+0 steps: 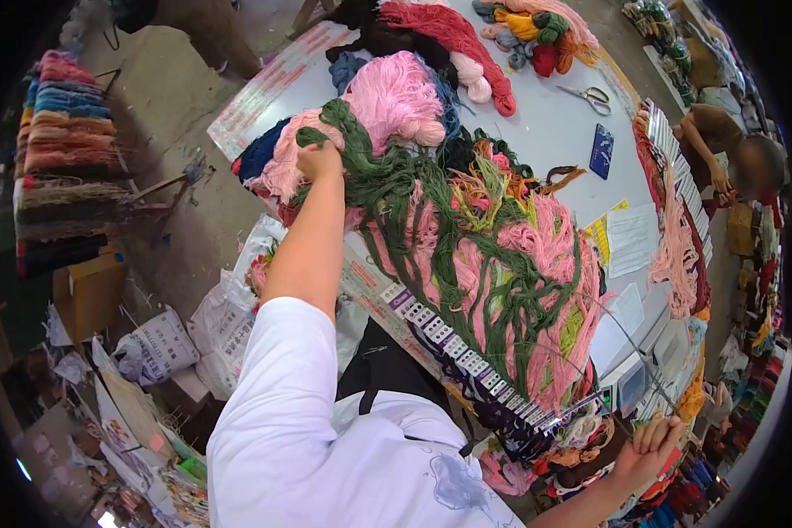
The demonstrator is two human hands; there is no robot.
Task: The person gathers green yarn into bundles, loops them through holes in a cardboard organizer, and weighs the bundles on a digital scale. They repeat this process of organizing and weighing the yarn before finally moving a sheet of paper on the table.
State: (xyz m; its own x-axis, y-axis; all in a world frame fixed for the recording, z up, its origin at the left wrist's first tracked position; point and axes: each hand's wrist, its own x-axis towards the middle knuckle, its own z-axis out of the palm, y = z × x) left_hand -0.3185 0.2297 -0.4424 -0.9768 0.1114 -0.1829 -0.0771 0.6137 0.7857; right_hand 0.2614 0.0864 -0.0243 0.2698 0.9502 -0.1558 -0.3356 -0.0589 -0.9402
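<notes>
My left hand (319, 160) is closed around the upper end of a dark green yarn hank (352, 141), above piled skeins at the table's left side. From there the green yarn spreads in loose, tangled strands over pink yarn (546, 231). At the lower right, my right hand (649, 453) has its fingers curled together. Thin dark strands of yarn (644, 365) run from the pile to these fingers, pulled fairly straight. Light pink skeins (396, 97) lie just beyond my left hand.
Scissors (590, 99), a dark blue phone (601, 151) and a written sheet (633, 239) lie on the white table (537, 132). A row of numbered labels (466, 356) lines the near edge. Hanging yarn (69, 132) stands left. Another person (717, 145) works at the right.
</notes>
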